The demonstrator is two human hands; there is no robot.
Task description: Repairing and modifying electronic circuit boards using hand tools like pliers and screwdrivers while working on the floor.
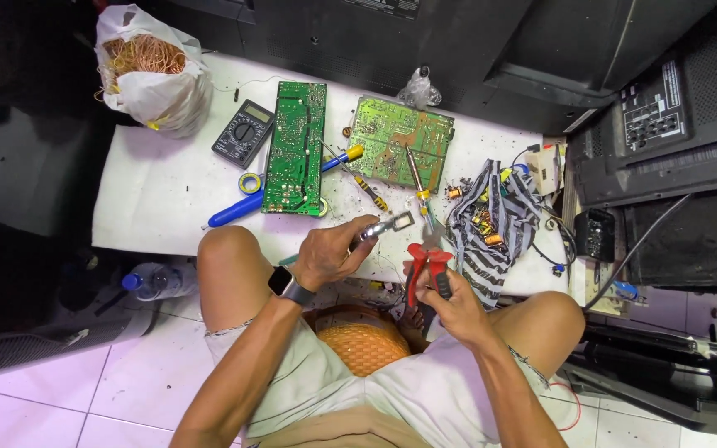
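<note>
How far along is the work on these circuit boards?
Done, it seems: loose parts lie on the striped cloth, likely pulled from a board. In hand: the left hand holds a small metal part, and the right hand holds red pliers beside it. Left: two green boards still carry parts; how many more will come off, I cannot tell.

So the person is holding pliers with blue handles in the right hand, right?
Not quite: in the head view the pliers in the right hand have red handles, not blue. The blue-handled tool is the screwdriver lying on the table.
</note>
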